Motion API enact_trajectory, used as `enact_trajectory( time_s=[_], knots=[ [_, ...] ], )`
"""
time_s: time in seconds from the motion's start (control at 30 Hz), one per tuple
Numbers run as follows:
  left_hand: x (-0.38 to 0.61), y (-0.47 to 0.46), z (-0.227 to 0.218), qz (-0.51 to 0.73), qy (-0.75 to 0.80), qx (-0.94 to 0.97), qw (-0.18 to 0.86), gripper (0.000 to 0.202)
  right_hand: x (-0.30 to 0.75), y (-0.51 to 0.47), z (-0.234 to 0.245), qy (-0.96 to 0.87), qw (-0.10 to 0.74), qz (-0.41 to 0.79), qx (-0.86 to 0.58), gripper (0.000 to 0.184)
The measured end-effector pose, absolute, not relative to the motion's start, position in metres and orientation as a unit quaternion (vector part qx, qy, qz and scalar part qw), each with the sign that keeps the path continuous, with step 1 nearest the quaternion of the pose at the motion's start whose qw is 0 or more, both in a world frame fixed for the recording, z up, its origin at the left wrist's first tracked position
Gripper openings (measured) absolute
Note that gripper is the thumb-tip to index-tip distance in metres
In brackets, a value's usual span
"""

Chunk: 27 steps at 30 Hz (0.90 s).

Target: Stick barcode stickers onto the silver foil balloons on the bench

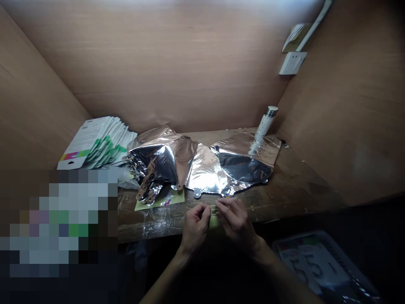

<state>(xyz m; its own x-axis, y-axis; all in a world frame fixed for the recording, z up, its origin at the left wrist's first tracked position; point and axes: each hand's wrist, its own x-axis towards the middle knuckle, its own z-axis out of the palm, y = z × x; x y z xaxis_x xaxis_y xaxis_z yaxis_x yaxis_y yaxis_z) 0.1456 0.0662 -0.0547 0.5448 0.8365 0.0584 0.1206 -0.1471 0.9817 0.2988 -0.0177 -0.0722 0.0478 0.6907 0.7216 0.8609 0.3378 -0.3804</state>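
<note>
My left hand [196, 223] is closed, thumb and index finger pinched at the left edge of a small yellowish-green slip [214, 211] with a dark printed mark. On the other side of the slip, my right hand [236, 220] is closed, its bent fingertips at the slip's right edge. Just beyond both hands lies a flat, shiny foil balloon [207, 169] in rose gold and silver, with small round tabs along its near edge. A bunch of crumpled foil tabs [148, 181] rests on its left part. A yellow-green sheet [167, 199] sticks out from under the foil.
Printed white and green packets [107, 141] are stacked at the back left. A white bottle with a silver cap [264, 128] stands behind the foil. Wooden panels enclose the table [152, 223]. A wall socket [292, 63] is at upper right; a plastic-wrapped package [319, 261] lies lower right.
</note>
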Motion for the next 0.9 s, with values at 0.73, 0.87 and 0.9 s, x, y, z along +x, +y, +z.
enact_trajectory(
  time_s=[0.73, 0.87, 0.9],
  knots=[
    [0.134, 0.066, -0.062, 0.307, 0.384, 0.688, 0.534, 0.041, 0.292, -0.018, -0.073, -0.657, 0.524, -0.006, -0.541, 0.014],
    [0.131, 0.068, -0.062, 0.277, 0.384, 0.741, 0.476, 0.04, 0.345, -0.005, -0.047, -0.599, 0.501, 0.09, -0.617, 0.01],
    [0.131, 0.068, -0.062, 0.27, 0.379, 0.749, 0.471, 0.04, 0.361, 0.002, -0.042, -0.614, 0.46, 0.113, -0.631, 0.014]
  ],
)
